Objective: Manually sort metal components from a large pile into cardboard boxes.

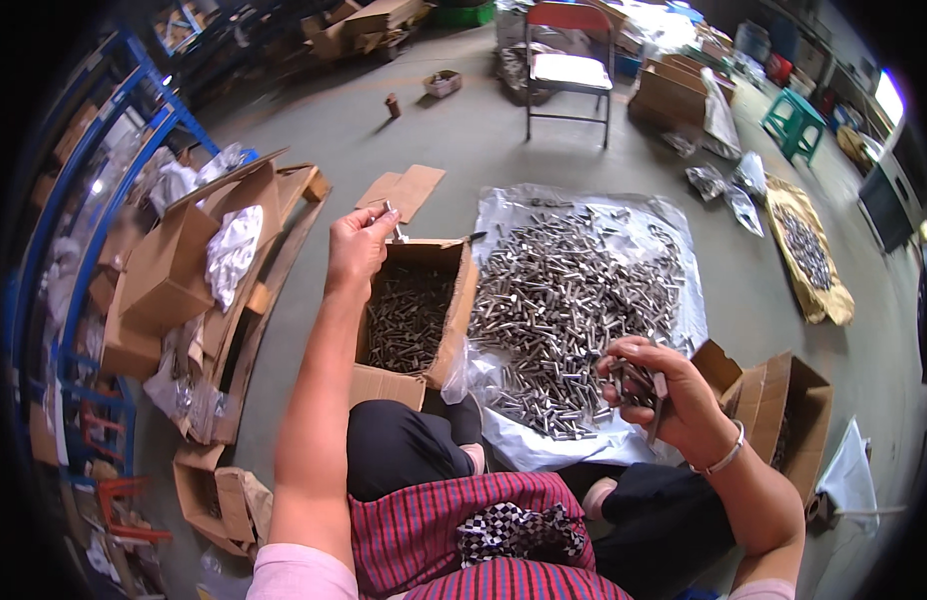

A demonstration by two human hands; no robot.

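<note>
On the grey concrete workshop floor (pixel 544 150), a heap of silver steel bolts (pixel 574 290) lies on a clear plastic sheet (pixel 684 225) just ahead of the right hand (pixel 664 395), which is clenched on a bundle of them. The left hand (pixel 359 248) pinches one bolt (pixel 394 222) nearly upright over the far rim of the open brown cardboard box (pixel 414 310), just left of the heap.

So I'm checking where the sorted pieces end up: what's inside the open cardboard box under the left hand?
The cardboard box holds a layer of dark metal bolts. The left hand holds one bolt above it. The box bottom is covered by bolts, so depth cannot be seen.
</note>
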